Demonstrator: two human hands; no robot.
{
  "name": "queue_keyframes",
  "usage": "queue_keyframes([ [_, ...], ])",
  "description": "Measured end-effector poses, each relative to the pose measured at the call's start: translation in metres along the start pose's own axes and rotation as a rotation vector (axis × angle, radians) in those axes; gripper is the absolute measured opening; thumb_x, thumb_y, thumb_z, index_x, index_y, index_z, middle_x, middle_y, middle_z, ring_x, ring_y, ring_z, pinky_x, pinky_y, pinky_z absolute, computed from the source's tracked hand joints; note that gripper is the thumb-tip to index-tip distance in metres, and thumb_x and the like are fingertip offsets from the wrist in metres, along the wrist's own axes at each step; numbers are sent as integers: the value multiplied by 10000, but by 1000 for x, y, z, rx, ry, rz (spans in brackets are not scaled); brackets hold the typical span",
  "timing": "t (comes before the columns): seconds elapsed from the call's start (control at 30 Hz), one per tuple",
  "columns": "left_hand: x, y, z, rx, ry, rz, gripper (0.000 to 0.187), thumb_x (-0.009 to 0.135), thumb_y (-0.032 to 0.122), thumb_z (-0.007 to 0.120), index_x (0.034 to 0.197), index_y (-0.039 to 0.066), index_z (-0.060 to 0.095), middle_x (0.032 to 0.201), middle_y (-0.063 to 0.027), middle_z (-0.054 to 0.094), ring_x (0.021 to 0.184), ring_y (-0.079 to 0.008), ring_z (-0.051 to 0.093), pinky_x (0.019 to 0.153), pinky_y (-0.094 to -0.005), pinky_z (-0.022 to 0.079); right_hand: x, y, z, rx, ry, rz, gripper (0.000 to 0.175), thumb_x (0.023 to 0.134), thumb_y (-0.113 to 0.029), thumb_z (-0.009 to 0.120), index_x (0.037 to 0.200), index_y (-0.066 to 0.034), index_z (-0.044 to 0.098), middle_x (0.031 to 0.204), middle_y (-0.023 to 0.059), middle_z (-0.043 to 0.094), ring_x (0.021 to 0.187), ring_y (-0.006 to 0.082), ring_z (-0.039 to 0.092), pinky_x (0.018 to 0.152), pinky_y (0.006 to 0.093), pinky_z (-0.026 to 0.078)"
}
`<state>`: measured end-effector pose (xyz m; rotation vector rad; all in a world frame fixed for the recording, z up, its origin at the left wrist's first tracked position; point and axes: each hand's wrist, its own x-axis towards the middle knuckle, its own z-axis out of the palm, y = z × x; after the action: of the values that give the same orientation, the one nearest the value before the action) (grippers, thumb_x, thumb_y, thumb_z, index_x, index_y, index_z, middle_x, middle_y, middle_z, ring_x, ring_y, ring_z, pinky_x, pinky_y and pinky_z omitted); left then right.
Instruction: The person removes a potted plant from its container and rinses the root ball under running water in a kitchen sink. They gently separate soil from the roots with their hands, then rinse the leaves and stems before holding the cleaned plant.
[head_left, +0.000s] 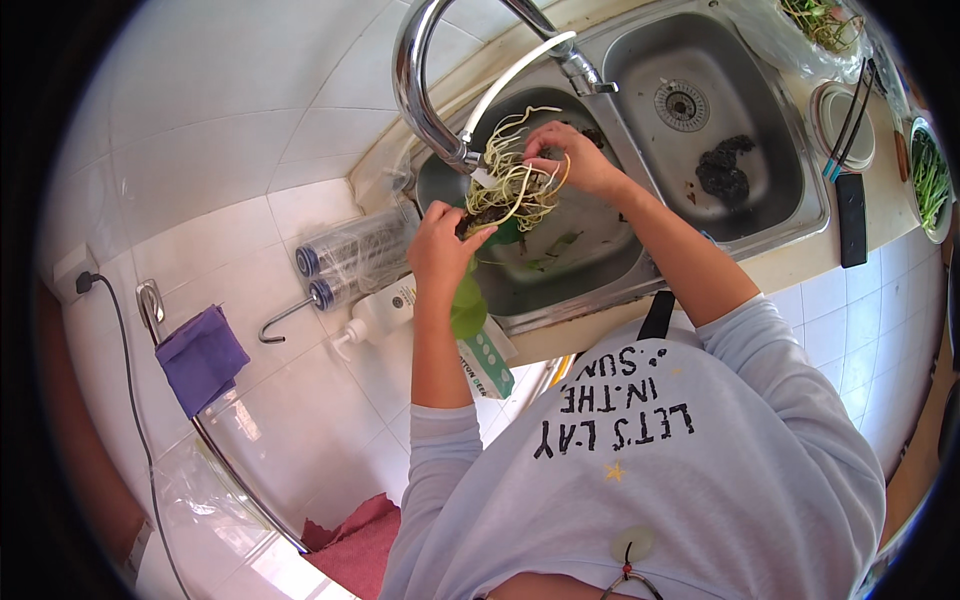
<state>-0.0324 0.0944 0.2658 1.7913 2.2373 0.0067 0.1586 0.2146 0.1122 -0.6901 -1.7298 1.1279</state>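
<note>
My left hand (439, 244) grips the base of an uprooted plant, with its tangle of pale roots (517, 195) spread over the left sink basin (600, 270). Broad green leaves (469, 304) hang below that hand, past the basin's edge. At the far side of the root mass my right hand (566, 154) has its thumb and fingers pinched among the roots; what exactly they hold is hidden. The spout of the chrome faucet (427, 97) comes down right beside the roots. Shallow water and loose leaf bits (562, 244) lie in the basin.
Dark wet clumps (724, 169) lie in the right basin (780, 142). Chopsticks (851, 124) rest across stacked bowls (832, 97), near a bowl of green vegetables (930, 184). Filter canisters (352, 255) and a pump bottle (382, 311) stand left of the sink.
</note>
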Motion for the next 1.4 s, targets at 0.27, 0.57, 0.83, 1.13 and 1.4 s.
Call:
queue_keyframes([
  [0.27,3,5,5,131,108,105,381,681,338,830,901,70,674,955,-12,599,806,-254,609,656,-375,486,9,-26,-7,764,-295,819,224,877,-175,724,1012,-7,663,849,-4,657,760,84,576,680,263,481],
  [0.57,-1,11,13,172,144,184,384,663,339,839,885,73,674,915,-25,578,808,-267,602,645,-401,481,-5,2,8,341,-208,317,196,785,-138,772,858,-15,638,827,84,663,748,136,603,672,303,488],
  [0.83,-8,2,12,151,80,32,363,695,337,824,887,69,673,905,-30,556,839,-248,601,638,-400,491,10,-36,-16,414,-215,460,104,835,-47,714,844,-15,615,823,41,641,744,86,604,694,243,486],
  [1.13,-16,-4,1,98,114,-58,388,716,348,812,886,37,654,909,-46,573,775,-273,592,636,-380,463,-8,0,-22,569,64,746,95,894,-91,667,905,-32,594,849,2,632,808,80,588,733,238,487],
  [1.4,-23,-15,-8,28,190,16,388,686,342,833,865,44,660,891,-38,573,742,-256,589,630,-365,468,-40,27,9,-459,-26,218,202,780,-112,687,976,-66,666,998,83,674,895,267,638,792,399,511],
])
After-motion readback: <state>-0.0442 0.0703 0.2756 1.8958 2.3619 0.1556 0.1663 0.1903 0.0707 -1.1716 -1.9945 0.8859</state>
